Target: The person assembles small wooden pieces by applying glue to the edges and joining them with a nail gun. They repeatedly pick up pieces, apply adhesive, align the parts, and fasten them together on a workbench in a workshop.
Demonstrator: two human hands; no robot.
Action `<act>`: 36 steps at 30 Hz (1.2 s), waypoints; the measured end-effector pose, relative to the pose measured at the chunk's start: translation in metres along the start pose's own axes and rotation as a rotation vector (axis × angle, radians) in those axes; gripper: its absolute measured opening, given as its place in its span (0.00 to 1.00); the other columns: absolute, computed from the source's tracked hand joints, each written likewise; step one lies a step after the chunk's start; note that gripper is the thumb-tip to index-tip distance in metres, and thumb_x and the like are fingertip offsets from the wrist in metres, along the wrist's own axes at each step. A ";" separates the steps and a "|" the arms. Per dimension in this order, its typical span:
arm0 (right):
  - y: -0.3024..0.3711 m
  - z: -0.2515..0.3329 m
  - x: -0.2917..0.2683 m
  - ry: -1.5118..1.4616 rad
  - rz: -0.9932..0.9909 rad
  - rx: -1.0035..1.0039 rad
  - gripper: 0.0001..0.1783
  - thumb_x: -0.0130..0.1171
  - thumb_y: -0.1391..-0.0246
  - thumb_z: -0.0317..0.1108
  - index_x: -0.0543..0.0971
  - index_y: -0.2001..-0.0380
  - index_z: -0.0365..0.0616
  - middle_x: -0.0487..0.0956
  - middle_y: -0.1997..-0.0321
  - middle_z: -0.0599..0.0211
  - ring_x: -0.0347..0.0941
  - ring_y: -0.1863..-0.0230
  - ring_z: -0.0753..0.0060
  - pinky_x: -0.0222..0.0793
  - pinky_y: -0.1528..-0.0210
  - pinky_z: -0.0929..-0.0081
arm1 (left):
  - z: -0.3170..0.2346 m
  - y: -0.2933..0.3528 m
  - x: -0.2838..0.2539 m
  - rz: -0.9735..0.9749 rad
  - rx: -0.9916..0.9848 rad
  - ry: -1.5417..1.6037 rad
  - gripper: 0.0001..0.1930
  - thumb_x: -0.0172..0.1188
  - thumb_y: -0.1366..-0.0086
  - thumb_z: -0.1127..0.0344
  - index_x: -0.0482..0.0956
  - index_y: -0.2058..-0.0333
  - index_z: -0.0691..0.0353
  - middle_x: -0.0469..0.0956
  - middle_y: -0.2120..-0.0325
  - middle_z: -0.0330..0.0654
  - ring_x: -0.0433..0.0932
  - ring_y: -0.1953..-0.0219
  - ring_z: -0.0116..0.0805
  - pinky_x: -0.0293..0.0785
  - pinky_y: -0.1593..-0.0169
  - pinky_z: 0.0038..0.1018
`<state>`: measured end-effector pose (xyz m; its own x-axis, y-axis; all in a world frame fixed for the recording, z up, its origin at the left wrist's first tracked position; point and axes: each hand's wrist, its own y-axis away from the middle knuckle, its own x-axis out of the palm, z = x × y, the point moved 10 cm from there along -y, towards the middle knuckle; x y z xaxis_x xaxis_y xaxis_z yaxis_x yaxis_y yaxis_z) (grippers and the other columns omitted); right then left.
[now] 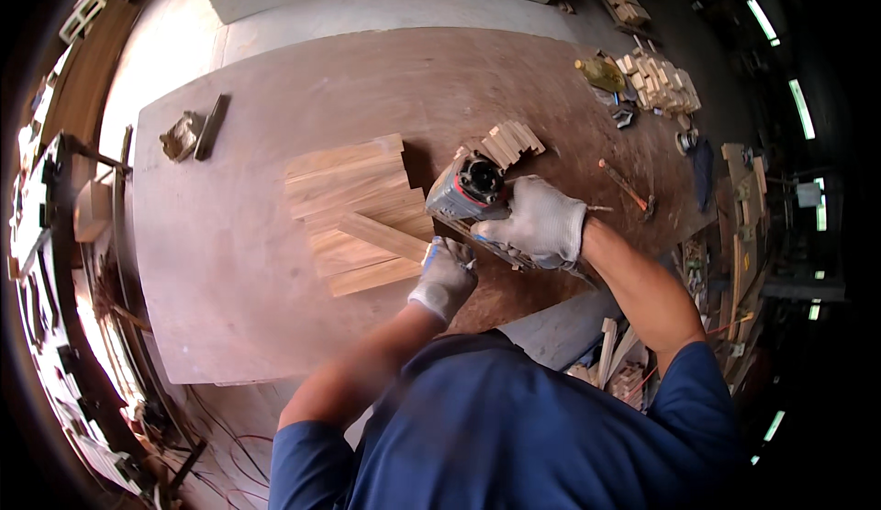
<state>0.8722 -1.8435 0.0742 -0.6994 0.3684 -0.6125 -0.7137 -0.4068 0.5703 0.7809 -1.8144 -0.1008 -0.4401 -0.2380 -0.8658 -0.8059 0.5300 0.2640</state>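
My left hand [445, 278], in a whitish knit glove with blue marks, is closed around the near end of a short wooden slat [378, 233]. The slat lies slanted across a stack of flat wooden pieces [353, 179] on the large brown table [248, 97]. My right hand [543, 224], gloved too, is wrapped against a power tool [459, 189] with a grey body, a red ring and a round black end. Its exact kind cannot be made out. Part of the tool is hidden by the right hand. A row of small wooden pieces [507, 145] lies just beyond it.
On the table's right are a hammer [628, 186], a yellowish bottle [601, 74] and a pile of small wood blocks [663, 83]. At the far left lie a dark strip [211, 127] and a crumpled brownish thing [181, 136]. Wood offcuts [615, 354] stand below the table's near right edge.
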 end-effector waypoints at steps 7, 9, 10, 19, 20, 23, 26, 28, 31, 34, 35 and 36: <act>-0.050 0.014 0.036 0.238 0.239 0.080 0.27 0.68 0.50 0.48 0.84 0.71 0.26 0.84 0.75 0.47 0.85 0.72 0.58 0.80 0.66 0.62 | 0.020 0.006 0.009 0.161 -0.266 0.634 0.24 0.47 0.28 0.64 0.74 0.37 0.65 0.75 0.40 0.59 0.68 0.32 0.50 0.61 0.29 0.41; -0.052 0.025 0.040 0.191 0.313 0.149 0.25 0.68 0.50 0.47 0.85 0.73 0.28 0.84 0.77 0.50 0.84 0.75 0.61 0.79 0.68 0.64 | 0.021 0.007 -0.016 0.019 -0.261 0.687 0.20 0.51 0.29 0.66 0.75 0.40 0.60 0.76 0.41 0.55 0.72 0.36 0.50 0.68 0.34 0.42; -0.057 0.028 0.045 0.224 0.345 0.150 0.22 0.67 0.48 0.45 0.85 0.74 0.30 0.84 0.78 0.54 0.82 0.79 0.65 0.79 0.71 0.66 | 0.023 0.005 -0.010 -0.229 -0.198 0.709 0.16 0.54 0.30 0.67 0.79 0.45 0.60 0.80 0.48 0.53 0.75 0.42 0.53 0.71 0.38 0.44; -0.077 0.041 0.058 0.277 0.520 0.277 0.20 0.65 0.44 0.41 0.84 0.73 0.28 0.84 0.77 0.58 0.81 0.80 0.66 0.80 0.74 0.66 | 0.025 -0.013 0.049 -0.506 -0.038 1.071 0.21 0.57 0.38 0.71 0.80 0.45 0.54 0.82 0.48 0.45 0.76 0.42 0.48 0.68 0.37 0.42; -0.080 0.046 0.059 0.316 0.532 0.270 0.20 0.65 0.44 0.41 0.84 0.73 0.28 0.84 0.77 0.58 0.81 0.80 0.66 0.80 0.74 0.66 | 0.026 -0.018 0.062 -0.541 -0.020 1.045 0.23 0.57 0.39 0.71 0.79 0.44 0.54 0.81 0.47 0.46 0.75 0.41 0.49 0.67 0.36 0.43; -0.084 0.048 0.064 0.348 0.563 0.273 0.20 0.65 0.43 0.40 0.84 0.74 0.28 0.84 0.78 0.58 0.82 0.79 0.68 0.80 0.75 0.67 | 0.022 -0.023 0.071 -0.564 0.015 0.925 0.28 0.57 0.42 0.72 0.75 0.39 0.54 0.78 0.43 0.47 0.72 0.38 0.52 0.64 0.33 0.46; -0.086 0.043 0.067 0.335 0.604 0.275 0.21 0.65 0.43 0.41 0.84 0.74 0.28 0.84 0.79 0.58 0.82 0.80 0.67 0.80 0.75 0.67 | 0.011 -0.009 0.034 -0.424 -0.002 0.780 0.31 0.57 0.43 0.71 0.72 0.38 0.55 0.76 0.42 0.49 0.70 0.37 0.54 0.63 0.31 0.48; -0.087 0.046 0.069 0.345 0.630 0.278 0.21 0.65 0.43 0.41 0.84 0.75 0.28 0.83 0.79 0.58 0.82 0.80 0.67 0.79 0.75 0.67 | 0.007 -0.001 0.008 -0.324 -0.007 0.617 0.31 0.57 0.43 0.71 0.72 0.38 0.55 0.76 0.43 0.50 0.70 0.37 0.55 0.62 0.31 0.48; -0.087 0.054 0.069 0.381 0.646 0.286 0.21 0.64 0.43 0.41 0.84 0.75 0.29 0.83 0.80 0.59 0.81 0.81 0.66 0.79 0.75 0.67 | 0.006 0.006 -0.008 -0.423 0.028 0.435 0.30 0.57 0.42 0.71 0.72 0.38 0.54 0.77 0.44 0.50 0.71 0.38 0.56 0.64 0.32 0.47; -0.085 0.058 0.068 0.405 0.642 0.284 0.21 0.64 0.43 0.41 0.84 0.76 0.29 0.83 0.80 0.59 0.81 0.81 0.66 0.78 0.76 0.67 | 0.007 0.008 -0.005 -0.505 0.026 0.425 0.29 0.57 0.43 0.71 0.73 0.39 0.53 0.77 0.45 0.50 0.73 0.39 0.55 0.67 0.33 0.46; -0.085 0.059 0.068 0.409 0.638 0.283 0.21 0.64 0.43 0.41 0.84 0.76 0.29 0.83 0.80 0.59 0.81 0.81 0.66 0.78 0.76 0.67 | 0.007 0.007 -0.002 -0.510 0.017 0.443 0.29 0.57 0.43 0.71 0.74 0.40 0.52 0.78 0.46 0.49 0.73 0.40 0.54 0.67 0.34 0.45; -0.085 0.060 0.068 0.417 0.636 0.279 0.21 0.64 0.43 0.41 0.84 0.76 0.29 0.83 0.80 0.59 0.81 0.81 0.66 0.78 0.76 0.67 | 0.008 0.005 0.003 -0.500 0.020 0.464 0.28 0.57 0.43 0.71 0.75 0.41 0.52 0.78 0.46 0.49 0.74 0.40 0.53 0.68 0.35 0.45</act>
<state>0.8825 -1.7340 0.0168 -0.9419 -0.2272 -0.2475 -0.2066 -0.1895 0.9599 0.7787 -1.8063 -0.1052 -0.1443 -0.7803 -0.6086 -0.9512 0.2789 -0.1321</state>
